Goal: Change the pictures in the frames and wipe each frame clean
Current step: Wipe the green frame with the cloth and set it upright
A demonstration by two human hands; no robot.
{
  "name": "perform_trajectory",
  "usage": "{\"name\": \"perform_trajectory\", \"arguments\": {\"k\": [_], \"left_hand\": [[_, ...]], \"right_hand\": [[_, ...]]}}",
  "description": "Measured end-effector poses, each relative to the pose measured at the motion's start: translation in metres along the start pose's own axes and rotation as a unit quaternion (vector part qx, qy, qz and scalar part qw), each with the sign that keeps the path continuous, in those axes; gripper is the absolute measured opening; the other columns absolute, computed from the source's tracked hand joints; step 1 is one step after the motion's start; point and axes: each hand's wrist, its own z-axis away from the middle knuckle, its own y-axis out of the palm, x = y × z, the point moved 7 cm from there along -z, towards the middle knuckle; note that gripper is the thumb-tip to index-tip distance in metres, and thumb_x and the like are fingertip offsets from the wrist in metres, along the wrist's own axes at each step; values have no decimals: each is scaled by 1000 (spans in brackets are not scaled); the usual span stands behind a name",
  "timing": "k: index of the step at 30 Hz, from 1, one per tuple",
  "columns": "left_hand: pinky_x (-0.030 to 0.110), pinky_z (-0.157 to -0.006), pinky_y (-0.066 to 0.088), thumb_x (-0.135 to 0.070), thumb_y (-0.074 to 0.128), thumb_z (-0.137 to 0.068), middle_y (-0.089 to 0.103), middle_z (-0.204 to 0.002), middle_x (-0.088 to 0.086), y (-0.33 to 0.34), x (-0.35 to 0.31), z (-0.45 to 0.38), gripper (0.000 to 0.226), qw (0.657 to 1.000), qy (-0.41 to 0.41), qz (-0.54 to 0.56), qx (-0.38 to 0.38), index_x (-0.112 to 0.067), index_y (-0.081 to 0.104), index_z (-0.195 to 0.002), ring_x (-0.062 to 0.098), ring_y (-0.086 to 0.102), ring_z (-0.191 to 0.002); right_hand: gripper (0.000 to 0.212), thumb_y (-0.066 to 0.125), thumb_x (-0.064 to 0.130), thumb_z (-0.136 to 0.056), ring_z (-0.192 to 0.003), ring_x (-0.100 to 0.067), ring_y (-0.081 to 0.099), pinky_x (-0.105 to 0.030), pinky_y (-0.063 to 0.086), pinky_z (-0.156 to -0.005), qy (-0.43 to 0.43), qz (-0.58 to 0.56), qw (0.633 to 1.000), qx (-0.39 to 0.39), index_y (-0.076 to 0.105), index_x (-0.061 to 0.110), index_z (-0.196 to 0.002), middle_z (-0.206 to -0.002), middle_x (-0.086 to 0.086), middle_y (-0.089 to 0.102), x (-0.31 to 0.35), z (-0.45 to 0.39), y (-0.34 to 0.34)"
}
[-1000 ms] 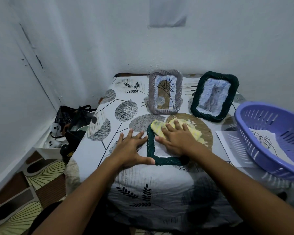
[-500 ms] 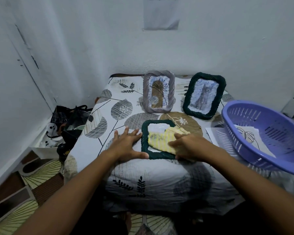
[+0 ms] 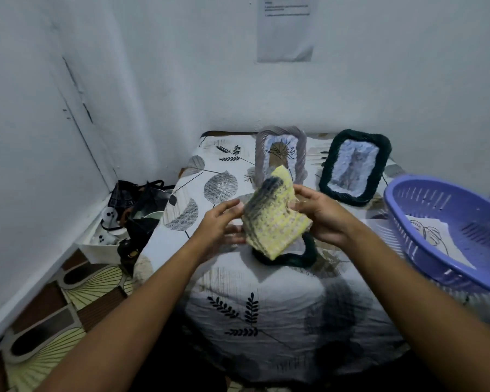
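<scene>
Hands [image 3: 272, 219] hold cloth [image 3: 275, 219] — knitted, yellow, seemingly folded.

2 frames [image 3: 280, 154] upright behind 1 flat frame [image 3: 300, 257], basket [image 3: 447, 233] right

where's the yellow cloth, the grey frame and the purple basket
yellow cloth [image 3: 275, 222], head view, middle of the held cloth
grey frame [image 3: 260, 154], head view, left side of its rope border
purple basket [image 3: 408, 222], head view, near slotted wall

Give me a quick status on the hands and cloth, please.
Left hand and right hand both hold yellow cloth up. Dark green frame flat beneath, untouched. Nothing obstructing.
</scene>
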Motion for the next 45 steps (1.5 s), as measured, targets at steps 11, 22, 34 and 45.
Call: {"name": "perform_trajectory", "arguments": {"k": [11,22,34,45], "left_hand": [[31,-54,58,13,67,-77,69,-83,10,-127,-17,-7,42,988,-55,-22,-146,-3,56,-115,17,68,-60],[32,-80,48,-12,87,-67,64,-104,14,-155,-15,-30,61,910,-58,-363,-190,-3,60,-121,26,60,-94],[28,-82,46,-31,73,-79,66,-115,8,-51,-45,-36,44,843,61,-513,-148,-14,64,-119,22,61,-100],[35,-92,48,-36,70,-79,63,-113,8,38,15,-39,44,900,-26,-421,-109,-20,57,-118,28,58,-107]], "right_hand": [[6,59,17,-92,-68,-19,56,-27,46,-60,42,113,991,-63,62,15,-87,-78,-5,62,-81,-89,91],[42,81,36,-69,-73,-31,66,-39,55,-63,32,482,864,-145,57,6,-84,-84,-15,67,-96,-112,91],[20,61,20,-87,-57,-26,57,-32,51,-52,68,322,909,-257,59,1,-92,-75,-16,57,-14,-34,-33],[23,59,30,-88,-76,-23,56,-26,40,-60,108,482,824,-277,61,7,-88,-87,-10,59,-36,-5,-78]]}}
